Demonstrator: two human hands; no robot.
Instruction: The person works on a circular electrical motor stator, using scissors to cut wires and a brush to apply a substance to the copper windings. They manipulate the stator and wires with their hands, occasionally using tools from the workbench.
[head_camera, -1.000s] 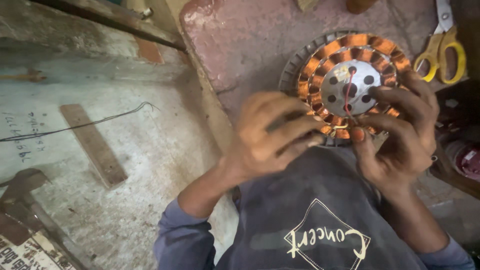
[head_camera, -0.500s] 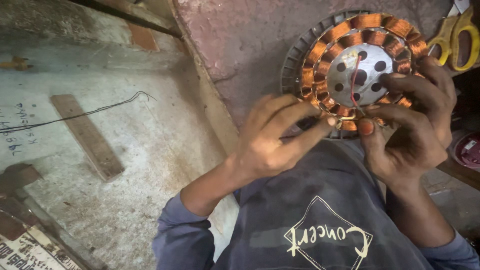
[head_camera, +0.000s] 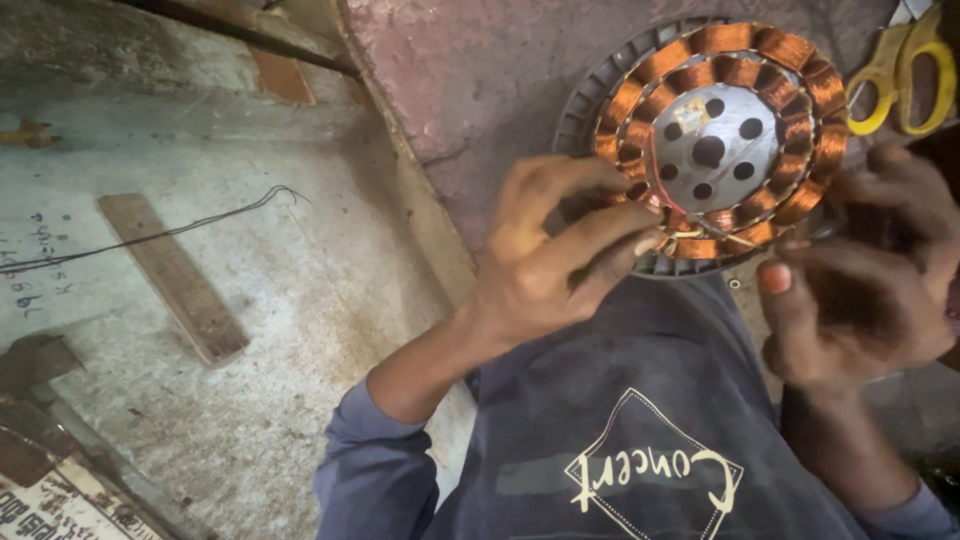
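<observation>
The left hand (head_camera: 545, 255) is curled, its fingers pinched together at the near rim of the motor stator (head_camera: 715, 150), seemingly on a thin strand of wire (head_camera: 715, 236) crossing the lower coils; how firmly it grips I cannot tell. The right hand (head_camera: 860, 290) hovers just beside it, fingers half bent and blurred, thumb up, and I cannot see that it holds anything. The stator lies just beyond both hands, a ring of copper windings (head_camera: 815, 140) around a grey plate with holes. To do this neatly, I would judge the strand wants steady tension, laid flat between coils, never scraped on the core's edge. Further right of the right hand lie yellow-handled scissors (head_camera: 905, 75); well left of the left hand, a wooden strip (head_camera: 175, 280) on the concrete floor (head_camera: 250, 400).
</observation>
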